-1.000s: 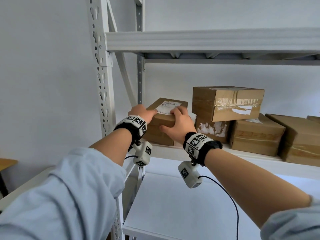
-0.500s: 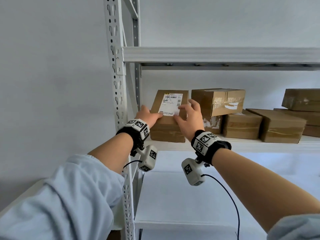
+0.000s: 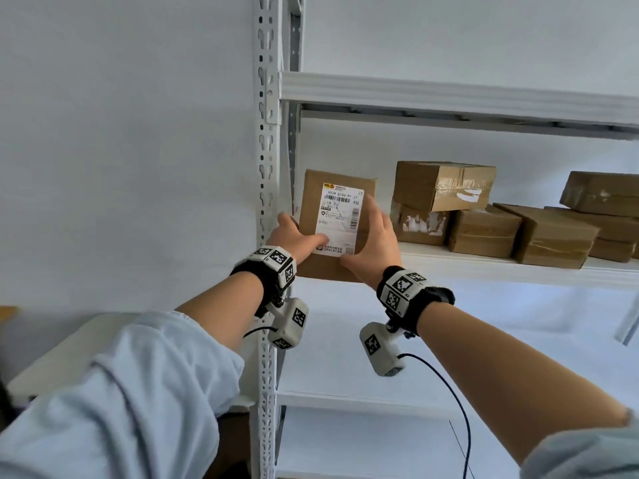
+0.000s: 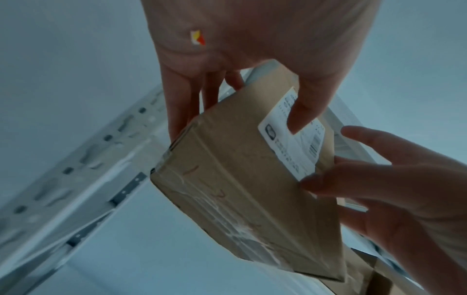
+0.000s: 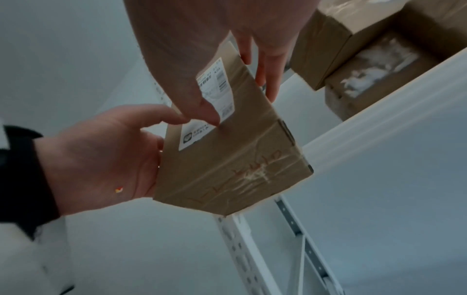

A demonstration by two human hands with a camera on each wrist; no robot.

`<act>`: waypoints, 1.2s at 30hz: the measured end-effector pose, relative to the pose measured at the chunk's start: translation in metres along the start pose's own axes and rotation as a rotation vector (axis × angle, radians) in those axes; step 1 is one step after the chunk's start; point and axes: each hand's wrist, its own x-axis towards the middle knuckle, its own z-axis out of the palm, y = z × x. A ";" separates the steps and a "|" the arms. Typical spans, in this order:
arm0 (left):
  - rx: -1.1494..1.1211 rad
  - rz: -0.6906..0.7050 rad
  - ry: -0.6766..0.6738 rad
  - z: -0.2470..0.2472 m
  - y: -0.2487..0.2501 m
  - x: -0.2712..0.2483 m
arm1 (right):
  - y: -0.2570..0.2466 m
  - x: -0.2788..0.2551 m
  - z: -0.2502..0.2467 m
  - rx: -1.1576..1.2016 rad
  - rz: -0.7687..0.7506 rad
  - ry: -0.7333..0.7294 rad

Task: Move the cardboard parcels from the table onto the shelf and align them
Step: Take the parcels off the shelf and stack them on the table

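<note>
Placing step: left hand and right hand grasp labelled parcel by sides, tipped up at shelf left end. Next likely: lay flat, square beside stacked parcels.

Plain white wall in soft even light, white perforated metal upright post, pale flat table surface at lower left, wooden corner at far left

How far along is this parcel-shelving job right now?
Several brown parcels already sit on the shelf. The labelled parcel is in hand: the left hand and right hand grip it, tipped up at the shelf's left end. It remains to be laid down and aligned.
</note>
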 end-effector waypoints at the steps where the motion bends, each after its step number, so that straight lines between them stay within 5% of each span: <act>1: -0.002 -0.021 0.032 -0.005 -0.007 -0.005 | -0.005 -0.004 0.006 -0.008 -0.013 -0.028; 7: 0.096 -0.156 0.215 -0.045 -0.058 -0.038 | -0.035 -0.034 0.050 -0.020 -0.110 -0.228; 18: 0.229 -0.382 0.301 -0.111 -0.194 -0.049 | -0.073 -0.085 0.190 0.060 -0.141 -0.457; 25: 0.250 -0.421 0.235 -0.103 -0.306 0.031 | -0.051 -0.061 0.320 -0.025 -0.097 -0.540; 36: 0.217 -0.490 -0.123 -0.033 -0.467 0.200 | 0.035 0.009 0.523 -0.189 0.262 -0.641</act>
